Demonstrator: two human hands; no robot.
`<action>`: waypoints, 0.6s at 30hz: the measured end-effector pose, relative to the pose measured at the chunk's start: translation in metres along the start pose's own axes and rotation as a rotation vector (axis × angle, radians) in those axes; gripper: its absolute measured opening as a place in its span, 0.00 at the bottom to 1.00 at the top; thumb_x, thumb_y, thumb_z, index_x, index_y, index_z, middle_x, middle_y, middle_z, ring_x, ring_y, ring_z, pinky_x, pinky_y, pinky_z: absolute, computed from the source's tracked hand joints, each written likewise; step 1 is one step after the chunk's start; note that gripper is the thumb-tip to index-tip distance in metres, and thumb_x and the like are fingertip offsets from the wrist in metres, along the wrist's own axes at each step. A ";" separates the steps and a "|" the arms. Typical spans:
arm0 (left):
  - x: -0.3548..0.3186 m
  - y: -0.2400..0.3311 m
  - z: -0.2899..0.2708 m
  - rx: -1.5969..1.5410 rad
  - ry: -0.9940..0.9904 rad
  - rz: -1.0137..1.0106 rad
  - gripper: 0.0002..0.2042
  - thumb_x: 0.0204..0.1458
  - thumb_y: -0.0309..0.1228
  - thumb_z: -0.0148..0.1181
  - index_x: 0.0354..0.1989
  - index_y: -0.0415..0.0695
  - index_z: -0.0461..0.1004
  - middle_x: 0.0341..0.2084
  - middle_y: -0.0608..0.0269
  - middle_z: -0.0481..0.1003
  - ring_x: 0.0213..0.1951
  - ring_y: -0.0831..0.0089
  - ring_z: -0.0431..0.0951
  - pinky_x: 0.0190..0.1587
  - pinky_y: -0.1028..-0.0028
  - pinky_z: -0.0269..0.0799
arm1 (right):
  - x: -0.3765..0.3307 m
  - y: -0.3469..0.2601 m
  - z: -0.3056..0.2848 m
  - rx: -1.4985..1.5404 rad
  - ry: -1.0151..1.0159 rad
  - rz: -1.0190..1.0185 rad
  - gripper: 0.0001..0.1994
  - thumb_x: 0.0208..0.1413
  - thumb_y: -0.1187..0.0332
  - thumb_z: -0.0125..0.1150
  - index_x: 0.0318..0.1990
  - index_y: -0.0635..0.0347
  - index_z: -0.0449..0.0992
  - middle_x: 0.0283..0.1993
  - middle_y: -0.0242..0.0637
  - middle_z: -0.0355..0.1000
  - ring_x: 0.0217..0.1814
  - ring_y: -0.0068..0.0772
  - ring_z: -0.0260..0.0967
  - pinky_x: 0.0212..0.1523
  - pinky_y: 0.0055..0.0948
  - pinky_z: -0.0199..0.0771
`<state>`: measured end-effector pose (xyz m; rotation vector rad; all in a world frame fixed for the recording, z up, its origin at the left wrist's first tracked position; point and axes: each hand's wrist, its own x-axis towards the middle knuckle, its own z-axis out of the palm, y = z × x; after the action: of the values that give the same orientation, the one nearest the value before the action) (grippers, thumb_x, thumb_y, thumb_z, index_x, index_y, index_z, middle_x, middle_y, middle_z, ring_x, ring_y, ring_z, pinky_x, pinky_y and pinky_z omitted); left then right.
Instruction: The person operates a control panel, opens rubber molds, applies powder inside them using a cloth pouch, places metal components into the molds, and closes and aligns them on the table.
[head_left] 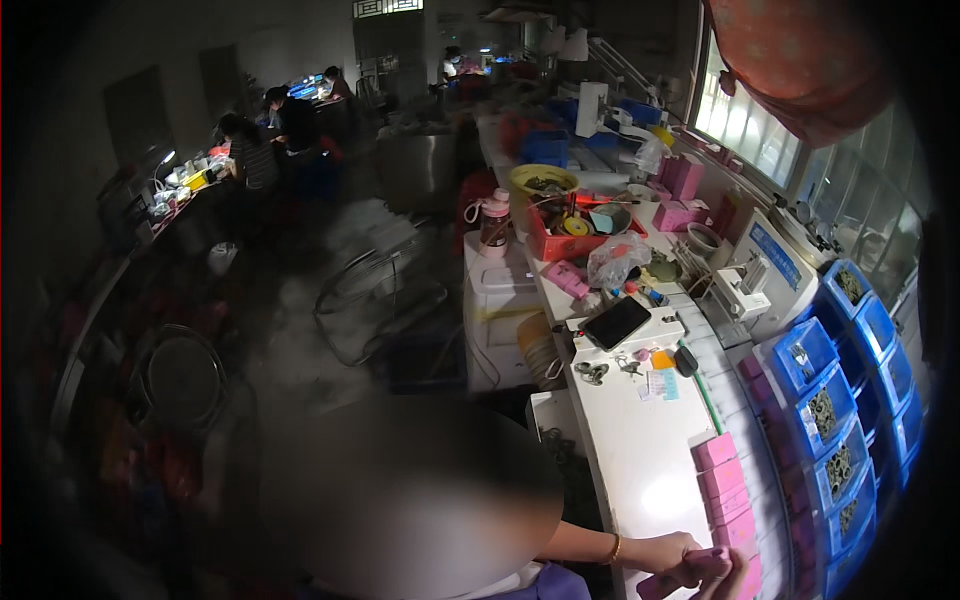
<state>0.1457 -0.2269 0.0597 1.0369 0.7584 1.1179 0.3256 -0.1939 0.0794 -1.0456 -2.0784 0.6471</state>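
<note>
My left hand (672, 555), a thin bracelet on its wrist, reaches in from the lower edge and is closed around a small pink block (700, 566) at the near end of the white workbench (640, 450). Only a few fingers of my right hand (738, 582) show at the bottom edge. They touch the same block, but their grip is cut off. Just beyond, a row of pink blocks (722, 490) lies along the bench's right side.
Blue bins (822, 412) of small parts line the window side. A phone (616, 322), scissors (592, 372), a red tray (570, 243) and a yellow bowl (543, 182) sit farther along. Other people work at lit desks (250, 150) at far left. A blurred patch covers the lower middle.
</note>
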 end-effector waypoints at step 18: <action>0.043 -0.071 -0.028 0.771 -0.036 0.687 0.25 0.39 0.45 0.75 0.36 0.37 0.75 0.56 0.44 0.70 0.54 0.48 0.73 0.58 0.56 0.72 | -0.066 0.114 -0.068 -0.175 -0.236 0.584 0.32 0.62 0.50 0.52 0.68 0.59 0.60 0.62 0.53 0.65 0.61 0.48 0.63 0.60 0.41 0.63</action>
<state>0.1573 -0.1851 -0.0160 2.0704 0.8493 1.4026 0.4593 -0.1784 0.0188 -1.7819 -2.0506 0.9172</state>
